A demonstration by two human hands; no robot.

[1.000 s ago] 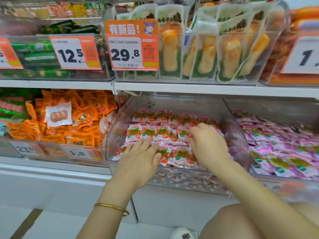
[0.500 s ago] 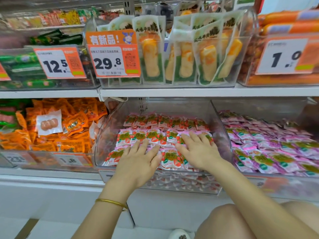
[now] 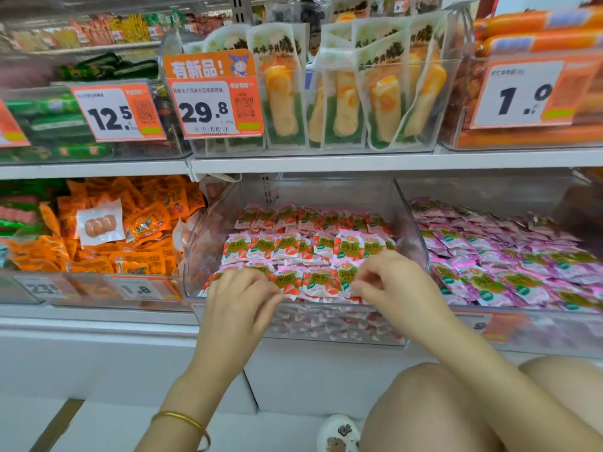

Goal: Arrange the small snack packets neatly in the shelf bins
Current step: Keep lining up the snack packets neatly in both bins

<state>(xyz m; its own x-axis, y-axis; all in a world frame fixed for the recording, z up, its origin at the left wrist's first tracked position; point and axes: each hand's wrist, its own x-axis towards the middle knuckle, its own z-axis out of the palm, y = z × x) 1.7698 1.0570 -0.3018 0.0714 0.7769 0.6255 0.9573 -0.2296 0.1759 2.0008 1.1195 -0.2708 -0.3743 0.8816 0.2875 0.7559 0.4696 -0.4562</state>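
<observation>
Store shelving, two white shelf boards (image 3: 326,163) carrying clear plastic bins. I'm seeing a 29.8 price tag (image 3: 212,107) on the upper bin of tall yellow snack pouches (image 3: 381,102). Lower level: orange packets (image 3: 146,223) are filling the left bin and purple packets (image 3: 489,259) are filling the right bin. The middle bin (image 3: 406,223) is holding the strawberry snack packets (image 3: 287,246), lying in rows from back to front, face up.

The person is crouching, with a bare knee (image 3: 424,402) and a white shoe (image 3: 339,432) showing low in the view. Both arms are reaching over the middle bin's front lip.

Left hand (image 3: 239,298), with a gold bangle (image 3: 182,419) on the wrist, is sitting on the front row at the left, fingers curling down onto the packets. I can't tell whether it's actually gripping one, as the back of the hand is blocking the view. Right hand (image 3: 394,282) is working at the front row's right side, thumb and fingertips pinching the edge of a front-row packet (image 3: 344,278).

Versus half a second ago: both hands were lying flat with fingers spread across the packets. Now the fingers are curling in, and the hands are sitting slightly further apart along the front row.
</observation>
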